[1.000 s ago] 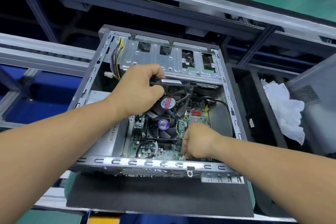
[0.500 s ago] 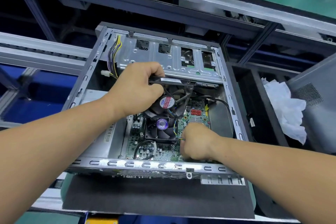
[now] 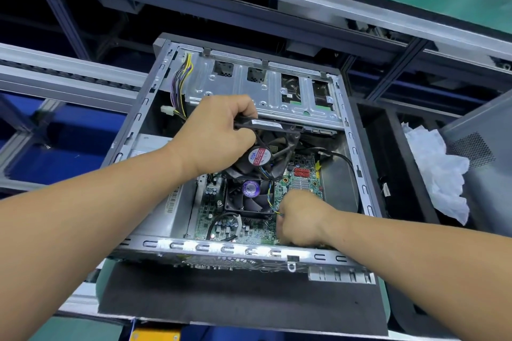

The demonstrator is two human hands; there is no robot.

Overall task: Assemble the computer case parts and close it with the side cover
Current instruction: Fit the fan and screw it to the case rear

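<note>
The case [image 3: 360,180] is lain on its side on a dark mat [image 3: 235,304] on the desk, its open side turned up, so the interior is fully exposed. No cover is fitted; a grey perforated panel [image 3: 476,147] is seen at the right edge, well apart from the case, and may be the side cover, though that cannot be confirmed.

Much is already in place inside. The motherboard [image 3: 304,183] is seated on the floor of the case, a cooler [image 3: 249,196] with a purple label is mounted on it, and the drive cage [image 3: 263,91] is fixed along the far wall. A bundle of wires [image 3: 180,83] with a white plug is left hanging loose at the far left corner.

A fan [image 3: 266,155] with a red label is held tilted above the cooler, not yet mounted. Its frame is gripped at the top edge by the left hand [image 3: 216,133], fingers closed round it. The right hand [image 3: 299,219] is lowered to the near edge of the board, fingers curled tight; thin coloured leads [image 3: 273,202] run from the fan toward it, so the fan's plug is judged to be held and pressed at a header, but the plug itself is hidden and what is held cannot be told.

The task is judged to be roughly midway. Left to be done: the fan connected and fixed to the case, the loose wires plugged in, and the cover closed over the open side.
</note>
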